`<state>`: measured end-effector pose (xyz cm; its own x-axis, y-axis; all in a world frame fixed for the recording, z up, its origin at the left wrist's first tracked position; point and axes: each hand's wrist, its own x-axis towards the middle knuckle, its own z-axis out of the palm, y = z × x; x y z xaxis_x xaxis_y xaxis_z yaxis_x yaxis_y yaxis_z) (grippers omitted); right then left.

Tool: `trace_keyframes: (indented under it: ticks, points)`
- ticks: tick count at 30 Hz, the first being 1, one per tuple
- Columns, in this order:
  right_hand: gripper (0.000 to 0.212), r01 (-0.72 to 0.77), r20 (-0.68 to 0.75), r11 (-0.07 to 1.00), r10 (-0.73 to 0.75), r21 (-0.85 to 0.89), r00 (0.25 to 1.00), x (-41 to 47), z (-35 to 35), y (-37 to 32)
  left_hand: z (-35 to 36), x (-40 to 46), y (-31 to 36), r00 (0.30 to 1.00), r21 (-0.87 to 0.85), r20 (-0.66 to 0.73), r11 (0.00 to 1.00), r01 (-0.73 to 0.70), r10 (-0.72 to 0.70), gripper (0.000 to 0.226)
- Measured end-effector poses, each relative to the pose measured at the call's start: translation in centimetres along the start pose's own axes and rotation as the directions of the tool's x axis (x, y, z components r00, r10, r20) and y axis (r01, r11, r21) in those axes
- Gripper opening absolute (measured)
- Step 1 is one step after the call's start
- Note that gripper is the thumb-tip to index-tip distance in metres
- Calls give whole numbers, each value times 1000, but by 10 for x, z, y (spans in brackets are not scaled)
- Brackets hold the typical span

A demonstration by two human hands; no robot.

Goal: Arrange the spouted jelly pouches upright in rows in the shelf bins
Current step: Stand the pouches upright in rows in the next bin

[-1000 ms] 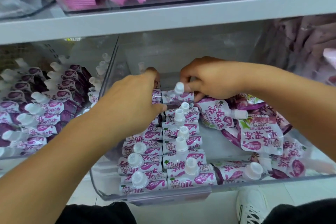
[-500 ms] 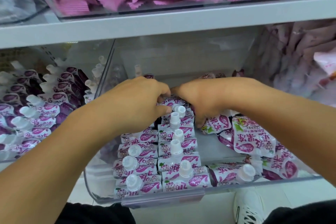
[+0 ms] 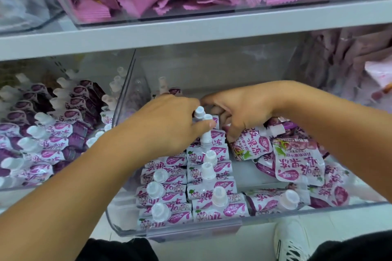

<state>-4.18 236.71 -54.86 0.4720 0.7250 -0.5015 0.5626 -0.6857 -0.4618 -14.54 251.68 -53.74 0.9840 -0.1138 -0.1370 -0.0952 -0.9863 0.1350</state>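
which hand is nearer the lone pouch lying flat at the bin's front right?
Right, narrowly. The right hand is at the back of the bin, above the loose pile behind the flat pouch. The left hand is farther left, at the upright rows.

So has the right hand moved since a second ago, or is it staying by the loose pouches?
Yes. The right hand has shifted left along the clear bin, closing on the left hand at the back of the second upright row.

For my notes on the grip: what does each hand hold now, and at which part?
The left hand pinches an upright purple-and-white spouted jelly pouch just under its white cap. The right hand curls at the row's back; what it holds is hidden.
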Motion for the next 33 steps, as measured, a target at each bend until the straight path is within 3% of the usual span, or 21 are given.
trace_keyframes:
  ticks: [2,5,6,9,12,15,20,23,26,30,33]
  points:
    - [86,-66,-43,994,63,-91,997,-15,-3,-4,-2,2,1,999,30,29,999,21,-22,41]
    - [50,-183,-221,893,97,-412,971,-52,1,-20,-2,2,0,997,31,63,999,29,-31,39]
    - [48,-227,-255,842,111,-489,961,-63,5,-26,-2,2,0,998,32,62,999,26,-28,38]
    - [63,-356,-291,715,219,-601,931,-77,18,-44,-1,1,0,998,46,65,999,23,-26,35]
    - [68,-308,-202,659,234,-686,951,-65,32,-46,-1,0,1,997,45,63,998,46,-49,33]
    - [68,-276,-214,746,182,-606,960,-59,30,-37,-1,-1,0,996,32,71,998,54,-57,31]
    - [32,-120,-268,910,10,-396,963,-68,12,-19,-2,-2,-3,995,-2,81,999,51,-51,35]
    - [50,-90,-243,961,25,-261,970,-63,17,-20,0,-1,-3,996,-1,80,999,45,-45,32]
    - [68,-121,-159,945,76,-302,984,-56,25,-19,1,-1,-3,994,-17,90,998,57,-56,30]
    - [58,-130,-362,963,37,-236,931,-69,9,-12,2,1,-4,994,-13,98,999,46,-45,32]
    - [40,-44,-627,980,-88,-192,774,-76,2,-7,2,2,-6,994,-17,101,999,46,-44,34]
